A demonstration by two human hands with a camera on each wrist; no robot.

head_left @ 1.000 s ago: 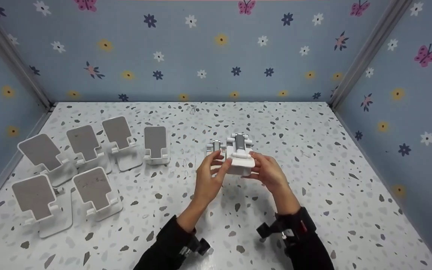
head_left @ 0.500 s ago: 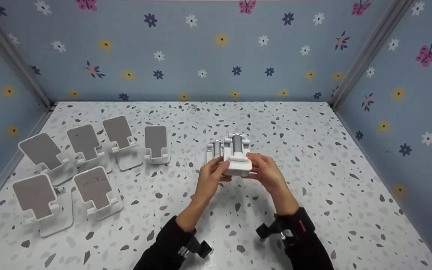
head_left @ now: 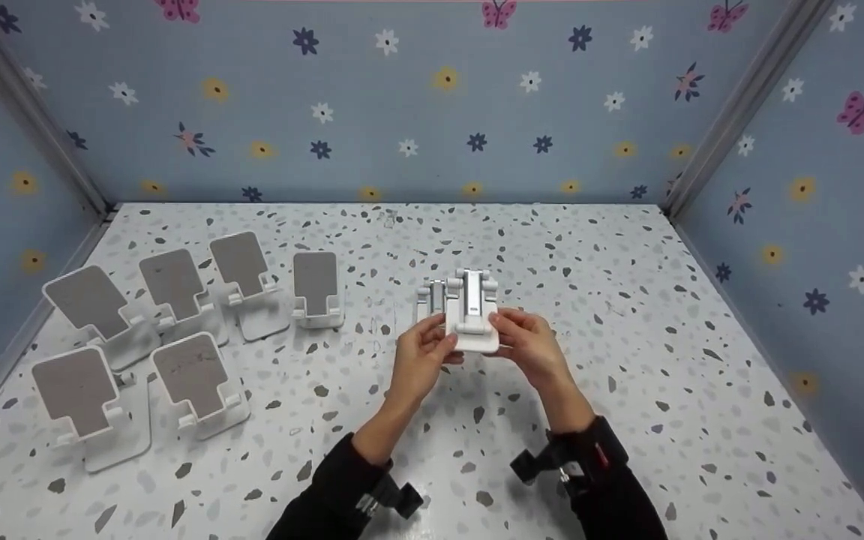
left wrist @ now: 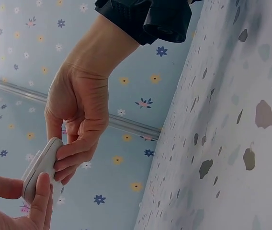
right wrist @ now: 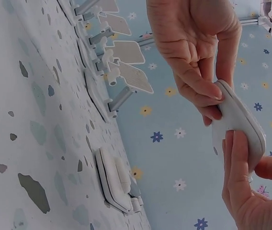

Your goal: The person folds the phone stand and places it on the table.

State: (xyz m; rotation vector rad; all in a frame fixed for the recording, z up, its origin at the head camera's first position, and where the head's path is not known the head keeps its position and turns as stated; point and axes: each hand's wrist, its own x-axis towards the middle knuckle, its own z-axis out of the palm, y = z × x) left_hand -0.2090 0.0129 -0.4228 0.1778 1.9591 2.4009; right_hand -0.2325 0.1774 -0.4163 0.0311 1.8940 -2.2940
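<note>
Between both hands, a white folding phone stand (head_left: 475,341) is held folded flat, its silver hinge arm facing up in the head view. My left hand (head_left: 415,364) pinches its left edge, thumb on top and fingers beneath. The opposite edge is gripped by my right hand (head_left: 538,351) in the same way. From the right wrist, the slab shape of the held phone stand (right wrist: 239,122) shows edge-on, off the table. A second folded phone stand (head_left: 432,294) lies on the table just behind my left hand, partly covered by the held one.
Several unfolded phone stands with grey pads, such as one upright phone stand (head_left: 315,283) and a nearer one (head_left: 192,375), stand on the left of the speckled table (head_left: 672,360). Flower-patterned panels (head_left: 372,82) enclose the back and sides.
The phone stand in my hands has tilted so its hinge side faces the head camera more fully, and has shifted slightly left. Both hands keep their hold.
</note>
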